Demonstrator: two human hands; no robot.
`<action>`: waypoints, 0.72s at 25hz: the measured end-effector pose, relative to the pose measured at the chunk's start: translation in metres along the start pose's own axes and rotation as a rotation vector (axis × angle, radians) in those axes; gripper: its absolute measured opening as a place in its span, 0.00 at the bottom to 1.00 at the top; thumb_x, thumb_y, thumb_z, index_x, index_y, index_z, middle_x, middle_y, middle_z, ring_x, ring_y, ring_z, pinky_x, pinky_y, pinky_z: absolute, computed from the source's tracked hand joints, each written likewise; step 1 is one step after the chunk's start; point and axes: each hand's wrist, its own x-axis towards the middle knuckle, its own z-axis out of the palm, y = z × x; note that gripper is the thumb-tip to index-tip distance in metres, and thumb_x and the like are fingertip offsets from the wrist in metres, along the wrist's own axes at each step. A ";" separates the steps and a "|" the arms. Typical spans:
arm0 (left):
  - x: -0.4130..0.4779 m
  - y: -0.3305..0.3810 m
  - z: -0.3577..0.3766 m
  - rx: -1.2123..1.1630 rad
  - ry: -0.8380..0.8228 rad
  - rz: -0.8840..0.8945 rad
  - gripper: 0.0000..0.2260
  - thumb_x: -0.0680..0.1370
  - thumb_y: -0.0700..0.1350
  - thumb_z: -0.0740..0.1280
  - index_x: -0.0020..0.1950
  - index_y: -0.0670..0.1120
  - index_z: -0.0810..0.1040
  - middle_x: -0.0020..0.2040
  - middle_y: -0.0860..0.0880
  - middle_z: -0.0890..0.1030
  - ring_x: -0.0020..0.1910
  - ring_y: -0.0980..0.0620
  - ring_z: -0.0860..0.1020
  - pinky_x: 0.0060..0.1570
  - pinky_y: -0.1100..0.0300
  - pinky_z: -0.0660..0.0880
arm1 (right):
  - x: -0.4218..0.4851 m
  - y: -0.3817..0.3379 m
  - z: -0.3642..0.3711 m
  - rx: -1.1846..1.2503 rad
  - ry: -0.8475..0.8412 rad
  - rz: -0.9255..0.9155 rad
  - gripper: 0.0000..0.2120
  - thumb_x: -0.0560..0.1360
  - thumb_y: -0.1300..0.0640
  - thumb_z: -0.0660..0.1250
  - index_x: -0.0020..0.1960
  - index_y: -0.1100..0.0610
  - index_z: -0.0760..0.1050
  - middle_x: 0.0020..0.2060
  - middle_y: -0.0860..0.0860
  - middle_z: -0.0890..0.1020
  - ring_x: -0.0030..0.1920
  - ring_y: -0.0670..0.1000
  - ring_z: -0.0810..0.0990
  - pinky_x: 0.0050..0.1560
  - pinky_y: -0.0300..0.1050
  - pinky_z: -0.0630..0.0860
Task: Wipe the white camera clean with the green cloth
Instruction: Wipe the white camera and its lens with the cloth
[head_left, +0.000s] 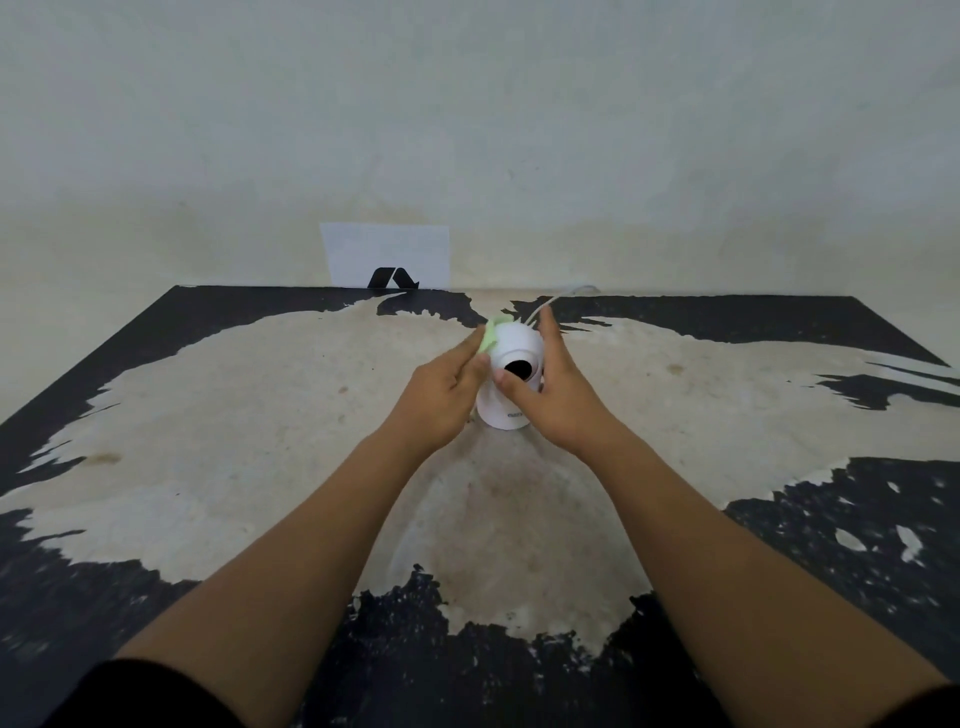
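The white camera (511, 348) stands upright on the worn table (260, 415), its round black lens facing me. My left hand (441, 395) presses the green cloth (491, 335) against the upper left side of the camera's head; only a small part of the cloth shows past my fingers. My right hand (556, 389) grips the camera from the right, thumb by the lens, fingers wrapped around the back. A white cable (550, 300) runs from behind the camera toward the wall.
The table's black surface is peeled to beige over most of its middle. A white paper sheet (387, 254) with a black logo leans on the wall at the table's far edge. The wall stands close behind.
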 end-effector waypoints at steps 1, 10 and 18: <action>-0.005 -0.001 0.004 -0.038 -0.012 -0.056 0.19 0.82 0.53 0.52 0.71 0.54 0.68 0.63 0.56 0.74 0.61 0.58 0.71 0.49 0.80 0.63 | -0.002 0.001 0.001 0.007 -0.008 0.007 0.41 0.74 0.42 0.64 0.76 0.45 0.43 0.77 0.47 0.56 0.74 0.49 0.59 0.72 0.52 0.62; -0.016 -0.009 0.037 0.637 -0.044 -0.218 0.13 0.80 0.47 0.55 0.52 0.41 0.76 0.56 0.39 0.80 0.63 0.38 0.72 0.69 0.42 0.59 | -0.004 -0.001 -0.005 0.152 -0.025 0.090 0.25 0.80 0.43 0.51 0.75 0.41 0.50 0.76 0.42 0.58 0.74 0.45 0.58 0.73 0.45 0.56; -0.051 0.018 0.026 -0.208 -0.013 -0.221 0.09 0.77 0.41 0.61 0.45 0.40 0.80 0.43 0.39 0.83 0.39 0.48 0.78 0.43 0.53 0.75 | -0.018 -0.006 -0.016 0.161 0.112 0.063 0.23 0.80 0.45 0.53 0.74 0.45 0.58 0.73 0.47 0.63 0.67 0.42 0.64 0.65 0.39 0.60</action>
